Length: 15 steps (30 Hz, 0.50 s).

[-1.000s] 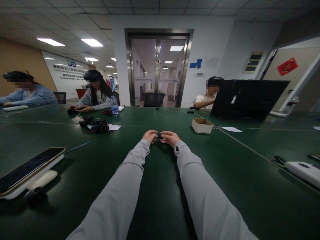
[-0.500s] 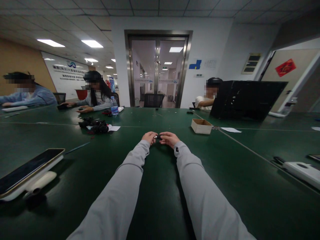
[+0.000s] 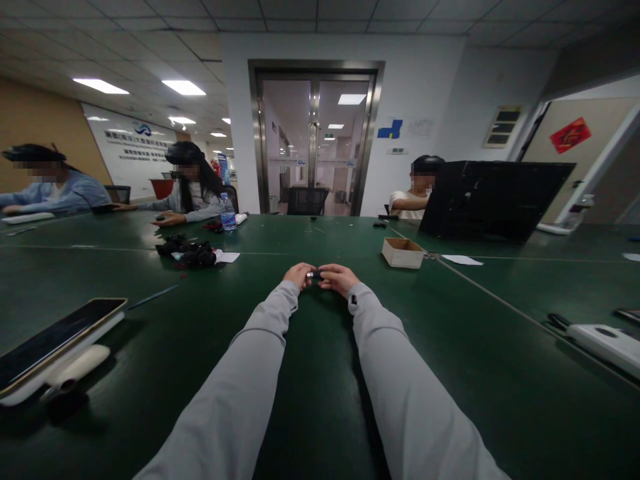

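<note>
Both arms reach forward over the green table (image 3: 320,347). Between my fingertips is a small dark cylindrical object with a shiny silver end (image 3: 314,275); its kind is too small to make out. My left hand (image 3: 299,275) pinches the silver end on the left. My right hand (image 3: 338,277) grips the dark part from the right, with the thumb below and fingers on top. The fingers cover much of the object, which is held roughly level just above the tabletop.
A small open box (image 3: 403,253) stands right of my hands. Black gear (image 3: 193,253) and a water bottle (image 3: 229,213) are to the left. Nearer left lies a phone on a white block (image 3: 60,343). A large black case (image 3: 495,200) stands at back right. People sit across the table.
My hands stay in nearly the same place. The silver end between them catches the light more brightly. At the far left, a co-worker's arm has reached further left.
</note>
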Motion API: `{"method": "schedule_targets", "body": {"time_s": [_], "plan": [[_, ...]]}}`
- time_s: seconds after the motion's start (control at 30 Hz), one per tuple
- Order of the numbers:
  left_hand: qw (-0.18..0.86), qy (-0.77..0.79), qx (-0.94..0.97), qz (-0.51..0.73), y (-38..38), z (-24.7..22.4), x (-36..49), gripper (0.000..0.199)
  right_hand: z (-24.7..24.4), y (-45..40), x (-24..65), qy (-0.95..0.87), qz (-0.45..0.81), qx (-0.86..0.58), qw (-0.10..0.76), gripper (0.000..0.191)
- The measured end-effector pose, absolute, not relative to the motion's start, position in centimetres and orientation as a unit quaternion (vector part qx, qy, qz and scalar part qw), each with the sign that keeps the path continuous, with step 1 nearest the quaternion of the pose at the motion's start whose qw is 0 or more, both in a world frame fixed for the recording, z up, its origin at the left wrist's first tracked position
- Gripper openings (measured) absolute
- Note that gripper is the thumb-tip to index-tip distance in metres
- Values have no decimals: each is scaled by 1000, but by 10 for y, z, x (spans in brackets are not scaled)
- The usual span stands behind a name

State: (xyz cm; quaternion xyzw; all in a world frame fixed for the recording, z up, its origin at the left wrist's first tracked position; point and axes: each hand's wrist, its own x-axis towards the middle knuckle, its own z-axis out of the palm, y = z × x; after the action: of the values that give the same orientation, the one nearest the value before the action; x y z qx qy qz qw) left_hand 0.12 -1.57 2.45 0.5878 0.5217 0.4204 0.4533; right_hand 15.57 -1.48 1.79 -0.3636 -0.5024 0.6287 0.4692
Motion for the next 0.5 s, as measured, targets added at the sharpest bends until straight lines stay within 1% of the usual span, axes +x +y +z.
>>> {"method": "schedule_targets", "body": {"time_s": [0.1, 0.37, 0.5], "plan": [[451, 522, 589, 421, -16, 25, 2, 29, 18, -15, 155, -500, 629, -366, 469, 20], [423, 533, 587, 438, -13, 19, 2, 23, 20, -17, 155, -507, 623, -369, 468, 20], [438, 532, 588, 424, -13, 21, 2, 21, 20, -17, 156, -508, 623, -367, 469, 21]]}}
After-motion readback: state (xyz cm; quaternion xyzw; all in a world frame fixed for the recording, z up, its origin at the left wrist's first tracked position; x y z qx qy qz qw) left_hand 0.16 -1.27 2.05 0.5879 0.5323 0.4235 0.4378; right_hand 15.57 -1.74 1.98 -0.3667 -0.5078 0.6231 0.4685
